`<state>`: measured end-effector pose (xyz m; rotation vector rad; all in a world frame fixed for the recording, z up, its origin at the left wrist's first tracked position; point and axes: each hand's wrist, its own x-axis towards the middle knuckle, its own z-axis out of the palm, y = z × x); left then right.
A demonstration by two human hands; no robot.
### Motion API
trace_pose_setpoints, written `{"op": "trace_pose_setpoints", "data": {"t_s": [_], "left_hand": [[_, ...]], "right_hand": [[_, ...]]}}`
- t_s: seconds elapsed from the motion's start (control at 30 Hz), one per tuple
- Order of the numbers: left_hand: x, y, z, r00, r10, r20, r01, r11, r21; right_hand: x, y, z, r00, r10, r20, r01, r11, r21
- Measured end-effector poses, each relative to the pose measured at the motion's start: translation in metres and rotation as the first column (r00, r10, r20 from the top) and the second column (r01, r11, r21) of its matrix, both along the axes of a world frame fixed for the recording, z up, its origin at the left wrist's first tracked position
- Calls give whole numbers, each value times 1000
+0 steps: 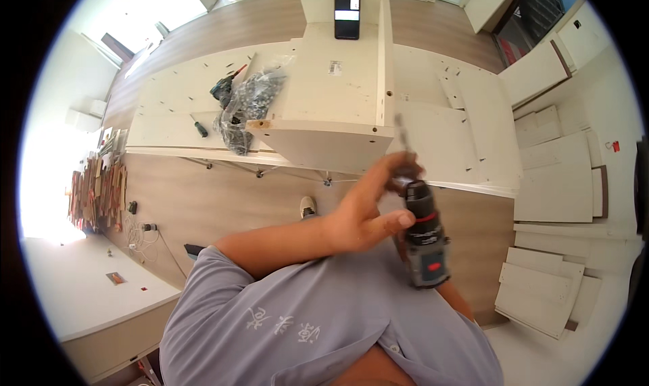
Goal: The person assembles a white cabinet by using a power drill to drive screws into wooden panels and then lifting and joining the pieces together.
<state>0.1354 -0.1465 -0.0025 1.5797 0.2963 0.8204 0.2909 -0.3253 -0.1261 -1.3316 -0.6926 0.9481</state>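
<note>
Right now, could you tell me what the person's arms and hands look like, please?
Both are bare: no gloves, watch or rings show on the left hand. A short grey-lilac shirt sleeve ends above the left elbow. The right hand is hidden behind the drill.

Pale flat-pack panels (466, 115) lie spread across the brown wood-plank floor (223, 203). Left of them, glaring daylight washes over a white cabinet (88, 284). To their right, more white boards (554, 183) are stacked against the wall.
</note>
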Motion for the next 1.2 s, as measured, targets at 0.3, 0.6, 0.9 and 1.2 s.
{"op": "trace_pose_setpoints", "data": {"t_s": [0.3, 0.6, 0.9, 1.2], "left_hand": [[-134, 93, -11, 365, 828, -426, 15, 453, 892], [-157, 98, 7, 401, 872, -280, -354, 430, 830], [-49, 125, 19, 440, 647, -623, 172, 620, 766], [-59, 129, 6, 507, 686, -523, 63, 575, 816]], "right_hand": [[23, -26, 8, 913, -115, 391, 87, 992, 89], [82, -37, 56, 982, 188, -35, -187, 982, 28], [131, 36, 217, 369, 476, 798, -289, 875, -388], [99, 179, 349, 505, 726, 467, -301, 655, -693]]}}
